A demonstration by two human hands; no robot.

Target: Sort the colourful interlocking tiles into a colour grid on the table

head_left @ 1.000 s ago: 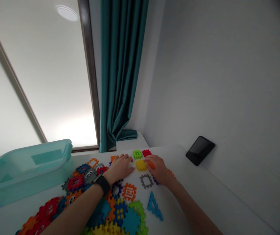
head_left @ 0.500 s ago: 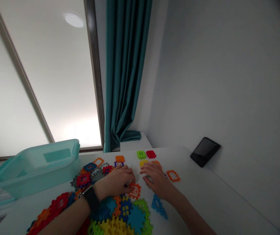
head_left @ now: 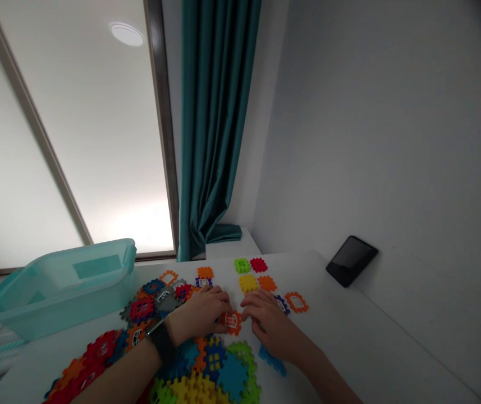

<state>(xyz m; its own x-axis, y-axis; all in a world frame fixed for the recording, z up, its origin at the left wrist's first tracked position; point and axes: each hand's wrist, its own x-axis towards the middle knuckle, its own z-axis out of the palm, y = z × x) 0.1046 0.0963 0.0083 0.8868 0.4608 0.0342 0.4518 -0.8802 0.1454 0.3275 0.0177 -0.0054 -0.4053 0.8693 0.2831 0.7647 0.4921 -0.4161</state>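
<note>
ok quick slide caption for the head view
Both hands meet at an orange window tile among colourful interlocking tiles.

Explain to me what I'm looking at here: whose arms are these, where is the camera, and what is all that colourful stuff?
There is no machine: the camera sits on a person's head and looks forward and down, so the two bare arms are that person's own. The left hand, with a dark watch on its wrist, and the right hand meet at a small orange tile with a white window; both seem to pinch it, though the grip is not clear. Around them on the white table lie many toothed plastic tiles in several colours. A pale green plastic tub stands at the left, a dark tablet leans against the wall at the right, and a teal curtain hangs behind.
</note>
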